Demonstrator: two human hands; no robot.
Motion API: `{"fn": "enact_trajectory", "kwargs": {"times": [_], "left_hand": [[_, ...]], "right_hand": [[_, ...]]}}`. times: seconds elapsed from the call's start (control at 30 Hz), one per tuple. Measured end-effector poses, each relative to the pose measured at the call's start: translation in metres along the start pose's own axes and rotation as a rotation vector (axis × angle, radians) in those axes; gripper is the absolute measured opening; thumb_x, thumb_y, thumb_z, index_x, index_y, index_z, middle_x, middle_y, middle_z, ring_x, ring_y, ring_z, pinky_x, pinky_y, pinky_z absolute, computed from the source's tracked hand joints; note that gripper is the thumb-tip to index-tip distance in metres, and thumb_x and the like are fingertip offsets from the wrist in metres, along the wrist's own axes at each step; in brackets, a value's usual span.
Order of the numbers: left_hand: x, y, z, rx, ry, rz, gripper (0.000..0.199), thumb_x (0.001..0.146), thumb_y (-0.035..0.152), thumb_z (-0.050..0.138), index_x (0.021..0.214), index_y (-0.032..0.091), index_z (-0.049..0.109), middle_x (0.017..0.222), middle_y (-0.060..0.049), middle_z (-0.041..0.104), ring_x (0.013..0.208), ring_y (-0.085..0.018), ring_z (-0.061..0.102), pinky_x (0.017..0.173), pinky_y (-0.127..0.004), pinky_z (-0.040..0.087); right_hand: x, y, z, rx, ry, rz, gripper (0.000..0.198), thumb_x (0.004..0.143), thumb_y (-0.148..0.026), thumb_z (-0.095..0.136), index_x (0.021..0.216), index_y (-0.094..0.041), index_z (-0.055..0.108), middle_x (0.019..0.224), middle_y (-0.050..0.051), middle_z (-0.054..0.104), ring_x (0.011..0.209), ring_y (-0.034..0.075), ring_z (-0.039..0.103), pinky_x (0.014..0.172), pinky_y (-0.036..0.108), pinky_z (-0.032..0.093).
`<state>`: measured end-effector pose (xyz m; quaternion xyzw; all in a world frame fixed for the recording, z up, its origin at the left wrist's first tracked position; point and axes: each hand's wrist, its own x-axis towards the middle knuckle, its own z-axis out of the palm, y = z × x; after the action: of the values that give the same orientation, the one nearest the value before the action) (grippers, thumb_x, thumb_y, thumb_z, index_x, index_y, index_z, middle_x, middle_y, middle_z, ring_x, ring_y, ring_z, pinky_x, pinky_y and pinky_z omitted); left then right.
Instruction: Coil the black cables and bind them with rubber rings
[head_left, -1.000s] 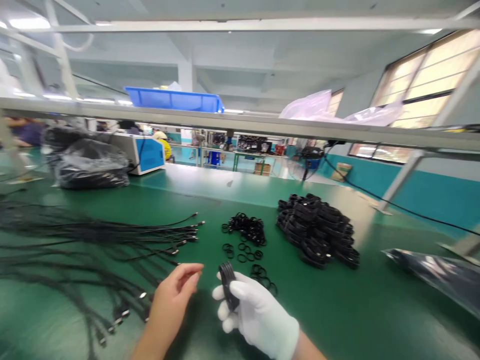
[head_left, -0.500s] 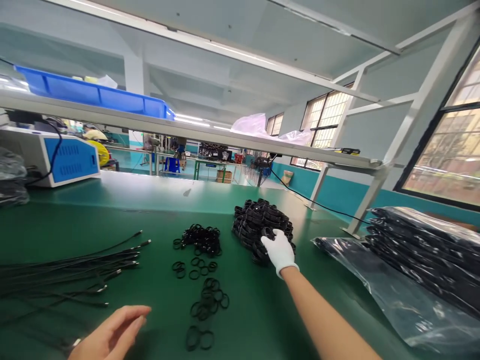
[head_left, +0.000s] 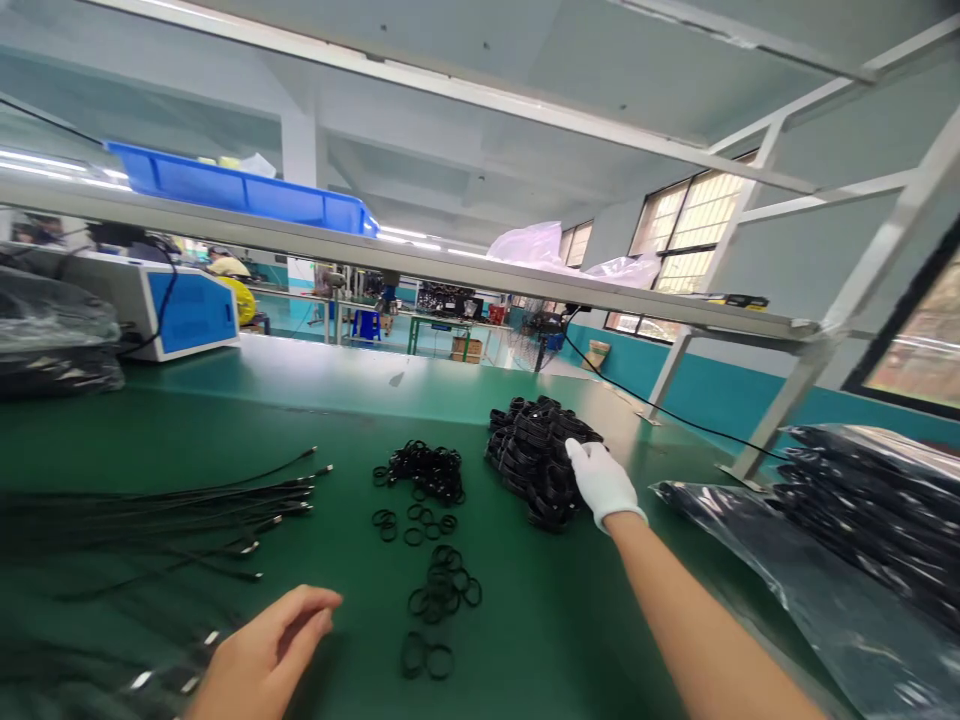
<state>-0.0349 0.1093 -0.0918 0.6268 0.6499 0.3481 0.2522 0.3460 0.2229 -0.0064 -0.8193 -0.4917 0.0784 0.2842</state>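
The coiled black cables (head_left: 525,450) are heaped on the green counter (head_left: 570,620), and their right side is touched by the gloved right hand (head_left: 600,482). Its fingertips are partly hidden at the heap, so it cannot be told how far its grip is closed or whether a coil is held. The bare left hand (head_left: 262,655) is held near the loose black cables (head_left: 255,495), its grip slightly parted, with nothing seen in it. Small black rings (head_left: 446,580) are scattered between the hands.
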Motion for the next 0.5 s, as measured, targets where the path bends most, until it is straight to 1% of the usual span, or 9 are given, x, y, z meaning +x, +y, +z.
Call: {"fn": "enact_trajectory", "kwargs": {"times": [0.07, 0.13, 0.17, 0.23, 0.3, 0.37, 0.43, 0.5], "left_hand": [[-0.005, 0.011, -0.001, -0.046, 0.005, 0.038, 0.022, 0.077, 0.042, 0.052, 0.082, 0.027, 0.067, 0.085, 0.001, 0.071, 0.080, -0.022, 0.063, 0.072, -0.027, 0.047], [-0.013, 0.021, 0.000, -0.090, 0.025, 0.104, 0.021, 0.081, 0.033, 0.049, 0.080, 0.023, 0.067, 0.082, -0.001, 0.070, 0.079, -0.021, 0.063, 0.071, -0.027, 0.046], [-0.016, 0.025, 0.000, -0.086, 0.033, 0.139, 0.022, 0.083, 0.029, 0.046, 0.080, 0.021, 0.066, 0.079, -0.003, 0.069, 0.075, -0.020, 0.062, 0.068, -0.027, 0.045], [-0.022, 0.030, 0.001, -0.020, 0.077, 0.123, 0.020, 0.083, 0.024, 0.047, 0.077, 0.020, 0.065, 0.075, -0.002, 0.067, 0.071, -0.018, 0.061, 0.064, -0.025, 0.045], [-0.026, 0.030, -0.003, 0.056, 0.117, 0.107, 0.017, 0.083, 0.023, 0.048, 0.077, 0.020, 0.064, 0.075, -0.001, 0.065, 0.069, -0.015, 0.060, 0.062, -0.022, 0.044], [-0.028, 0.027, -0.015, 0.146, 0.154, 0.093, 0.016, 0.084, 0.023, 0.049, 0.078, 0.021, 0.063, 0.076, 0.000, 0.064, 0.068, -0.013, 0.059, 0.063, -0.021, 0.043], [-0.024, 0.017, -0.035, 0.253, 0.192, 0.066, 0.016, 0.085, 0.022, 0.049, 0.078, 0.021, 0.063, 0.078, 0.000, 0.063, 0.072, -0.014, 0.058, 0.066, -0.023, 0.043], [-0.013, 0.001, -0.060, 0.369, 0.229, 0.008, 0.015, 0.087, 0.021, 0.049, 0.082, 0.020, 0.063, 0.083, -0.002, 0.064, 0.079, -0.015, 0.058, 0.073, -0.027, 0.045]], "right_hand": [[-0.020, -0.017, 0.000, 0.084, -0.009, -0.095, 0.048, 0.087, -0.053, 0.034, 0.116, -0.020, 0.051, 0.111, 0.010, 0.060, 0.104, 0.024, 0.055, 0.087, 0.036, 0.040], [-0.053, -0.040, 0.010, 0.191, -0.062, -0.205, 0.047, 0.084, -0.053, 0.038, 0.117, -0.022, 0.050, 0.112, 0.007, 0.061, 0.103, 0.022, 0.056, 0.085, 0.032, 0.041], [-0.073, -0.052, 0.017, 0.244, -0.110, -0.253, 0.047, 0.083, -0.054, 0.039, 0.117, -0.024, 0.051, 0.111, 0.006, 0.061, 0.100, 0.020, 0.057, 0.082, 0.030, 0.042], [-0.116, -0.074, 0.035, 0.350, -0.216, -0.327, 0.049, 0.078, -0.056, 0.046, 0.116, -0.025, 0.052, 0.106, 0.006, 0.064, 0.091, 0.022, 0.060, 0.073, 0.031, 0.045], [-0.158, -0.087, 0.055, 0.419, -0.325, -0.393, 0.050, 0.076, -0.057, 0.047, 0.115, -0.025, 0.052, 0.096, 0.005, 0.066, 0.078, 0.021, 0.062, 0.065, 0.030, 0.046], [-0.190, -0.091, 0.075, 0.405, -0.431, -0.441, 0.049, 0.076, -0.056, 0.045, 0.113, -0.025, 0.053, 0.086, 0.003, 0.066, 0.065, 0.019, 0.061, 0.060, 0.031, 0.046], [-0.210, -0.089, 0.093, 0.367, -0.486, -0.492, 0.048, 0.074, -0.054, 0.045, 0.111, -0.024, 0.054, 0.082, 0.003, 0.065, 0.064, 0.019, 0.061, 0.061, 0.032, 0.047], [-0.218, -0.085, 0.104, 0.334, -0.531, -0.528, 0.048, 0.075, -0.054, 0.044, 0.112, -0.024, 0.054, 0.081, 0.003, 0.065, 0.066, 0.020, 0.061, 0.062, 0.033, 0.048]]}}
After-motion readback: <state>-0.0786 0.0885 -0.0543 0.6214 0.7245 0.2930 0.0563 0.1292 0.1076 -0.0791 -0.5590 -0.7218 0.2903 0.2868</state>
